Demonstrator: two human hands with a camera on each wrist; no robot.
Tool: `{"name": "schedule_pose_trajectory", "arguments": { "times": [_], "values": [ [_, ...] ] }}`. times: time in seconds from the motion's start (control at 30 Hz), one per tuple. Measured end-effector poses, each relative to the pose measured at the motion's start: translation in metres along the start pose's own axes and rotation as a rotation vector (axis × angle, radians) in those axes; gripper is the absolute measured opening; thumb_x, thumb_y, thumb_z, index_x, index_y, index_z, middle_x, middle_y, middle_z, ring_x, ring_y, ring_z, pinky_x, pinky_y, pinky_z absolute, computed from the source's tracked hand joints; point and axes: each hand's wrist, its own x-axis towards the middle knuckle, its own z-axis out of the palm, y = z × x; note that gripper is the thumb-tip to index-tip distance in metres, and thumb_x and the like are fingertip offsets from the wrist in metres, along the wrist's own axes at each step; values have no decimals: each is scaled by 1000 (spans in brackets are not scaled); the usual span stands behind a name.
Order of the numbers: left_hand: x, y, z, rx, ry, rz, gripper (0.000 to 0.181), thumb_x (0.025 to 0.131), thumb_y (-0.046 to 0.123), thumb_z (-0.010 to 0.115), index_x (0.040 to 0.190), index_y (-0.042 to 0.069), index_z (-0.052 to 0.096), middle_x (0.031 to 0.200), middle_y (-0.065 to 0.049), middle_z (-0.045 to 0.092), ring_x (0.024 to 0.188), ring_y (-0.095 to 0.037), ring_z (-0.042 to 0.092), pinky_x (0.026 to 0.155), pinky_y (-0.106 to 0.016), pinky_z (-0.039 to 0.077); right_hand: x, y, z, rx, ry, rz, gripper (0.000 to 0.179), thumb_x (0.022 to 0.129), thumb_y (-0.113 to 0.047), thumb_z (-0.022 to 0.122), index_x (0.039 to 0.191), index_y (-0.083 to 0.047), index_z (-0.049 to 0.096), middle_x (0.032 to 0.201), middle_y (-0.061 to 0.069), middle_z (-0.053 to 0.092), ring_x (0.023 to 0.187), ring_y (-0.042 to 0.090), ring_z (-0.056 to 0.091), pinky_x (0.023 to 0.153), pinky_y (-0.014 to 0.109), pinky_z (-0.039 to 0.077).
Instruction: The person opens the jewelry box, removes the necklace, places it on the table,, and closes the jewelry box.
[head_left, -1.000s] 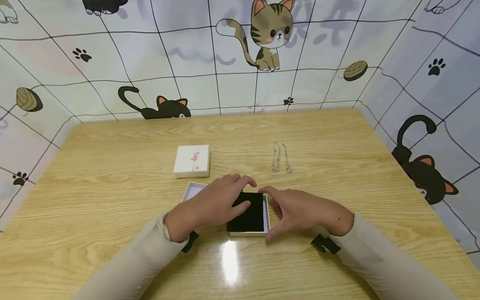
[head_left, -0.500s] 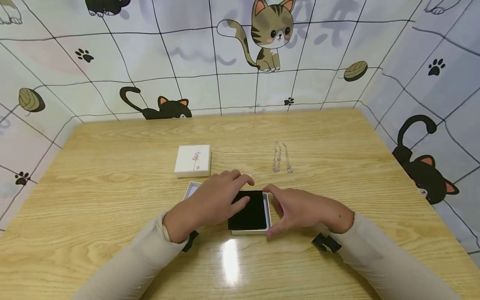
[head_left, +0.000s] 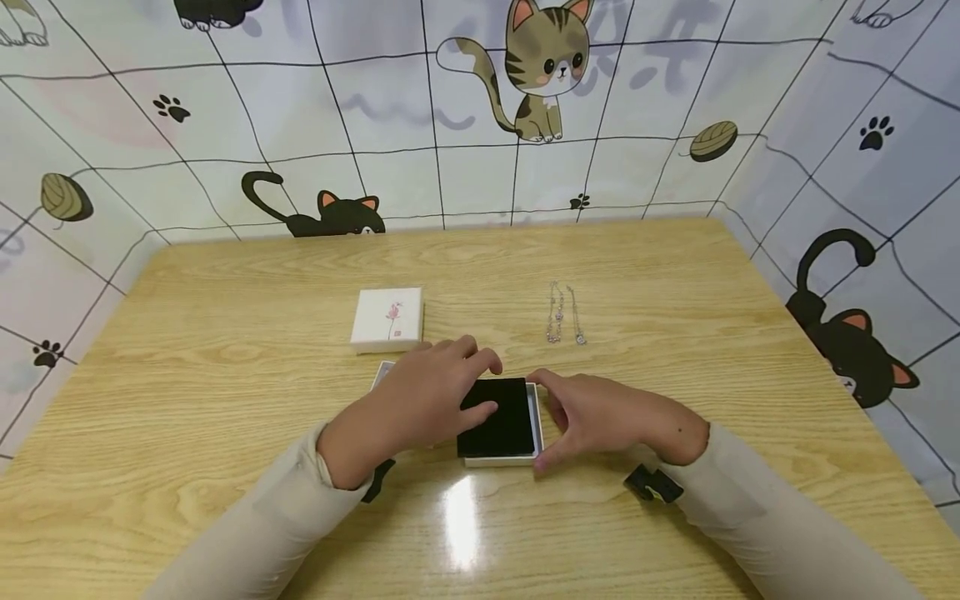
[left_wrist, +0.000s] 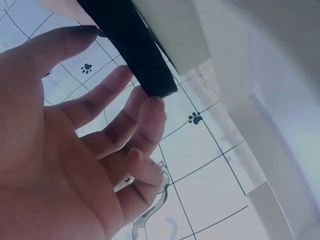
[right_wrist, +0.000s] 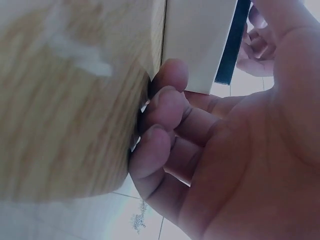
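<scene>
In the head view, a flat black pad (head_left: 502,429) lies over the top of a white box base (head_left: 537,421), with a strip of pale interior showing on the right. My left hand (head_left: 423,383) holds the pad, thumb on its top face. The left wrist view shows the pad's edge (left_wrist: 137,55) between thumb and fingertips. My right hand (head_left: 600,417) grips the base's right side between thumb and index finger. In the right wrist view its other fingers (right_wrist: 165,110) curl down by the tabletop, beside the box's side wall (right_wrist: 195,45).
An open white box piece (head_left: 381,371) is mostly hidden behind my left hand. Further back stands a white box (head_left: 387,317) with a pink flower print. Two fine silver chains lie at the back right, one a longer chain (head_left: 555,315), the other with a pendant (head_left: 580,338).
My left hand has slid slightly left, now covering more of the open box piece. My right index finger has shifted a little right along the base. Pad and base have barely moved.
</scene>
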Motion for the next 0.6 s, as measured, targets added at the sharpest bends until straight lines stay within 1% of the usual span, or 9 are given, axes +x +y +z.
{"name": "schedule_pose_trajectory", "arguments": {
  "times": [0.07,0.2,0.3,0.4,0.6],
  "values": [
    [0,0,0,-6,-15,11,38,92,44,69,121,20,64,104,-1,62,90,-18,65,77,-36,52,0,0,0,1,3,-6,103,72,-52,86,147,-3,35,71,-7,55,59,4,47,55,22,39],
    [0,0,2,-21,-39,23,39,91,44,70,122,20,64,104,-1,61,89,-17,64,75,-35,52,0,0,-1,1,5,-8,98,71,-52,86,144,-7,38,71,-7,55,59,5,47,55,22,39],
    [1,0,3,-33,-41,29,39,90,43,71,121,20,64,103,-1,60,88,-17,63,75,-35,51,0,0,-1,0,7,-6,96,71,-53,86,143,-10,40,71,-7,54,60,5,47,55,22,39],
    [1,0,4,-46,-43,31,39,90,42,72,121,20,64,103,-1,60,88,-17,62,75,-35,52,1,0,-1,2,7,-8,95,71,-52,86,143,-11,40,71,-7,54,59,5,47,55,22,38],
    [1,0,3,-108,-62,30,38,91,39,72,122,18,63,103,-2,58,82,-18,60,76,-33,52,1,0,-1,8,8,-9,93,71,-53,86,140,-11,41,71,-8,55,59,5,47,54,22,39]
  ]
}}
